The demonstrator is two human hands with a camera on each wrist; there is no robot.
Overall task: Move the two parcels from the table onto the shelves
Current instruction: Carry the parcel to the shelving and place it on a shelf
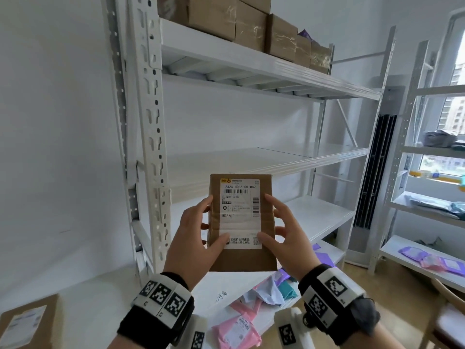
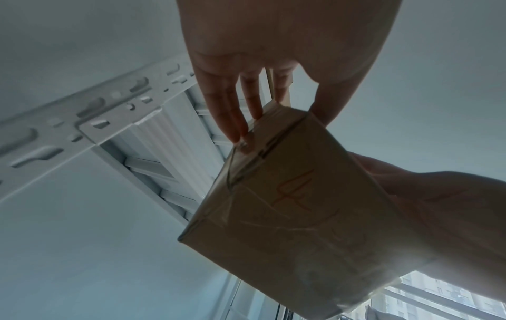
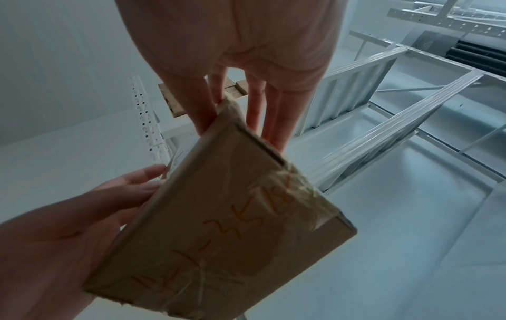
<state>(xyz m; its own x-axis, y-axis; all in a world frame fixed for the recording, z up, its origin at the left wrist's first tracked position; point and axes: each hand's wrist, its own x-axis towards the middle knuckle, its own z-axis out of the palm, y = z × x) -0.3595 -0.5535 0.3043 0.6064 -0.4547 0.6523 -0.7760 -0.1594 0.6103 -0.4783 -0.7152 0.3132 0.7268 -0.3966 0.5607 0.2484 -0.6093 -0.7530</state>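
Observation:
I hold a brown cardboard parcel (image 1: pixel 241 255) with a white shipping label upright in front of the white shelf rack. My left hand (image 1: pixel 205 222) grips its left edge, thumb on the label. My right hand (image 1: pixel 273 220) grips the right edge the same way. From the left wrist view, the left hand (image 2: pixel 246 104) holds one end of the parcel (image 2: pixel 287 205), whose underside bears orange writing. In the right wrist view the right hand (image 3: pixel 246 97) pinches the parcel (image 3: pixel 219 216). A second brown parcel (image 1: pixel 25 321) lies on the white table (image 1: pixel 88 285) at bottom left.
The middle shelf (image 1: pixel 276 157) and lower shelf (image 1: pixel 314 217) lie bare behind the parcel. Several cardboard boxes (image 1: pixel 251 23) fill the top shelf. Pink and purple mailers (image 1: pixel 239 331) lie low by the table. Another rack (image 1: pixel 427 147) stands at the right, by the window.

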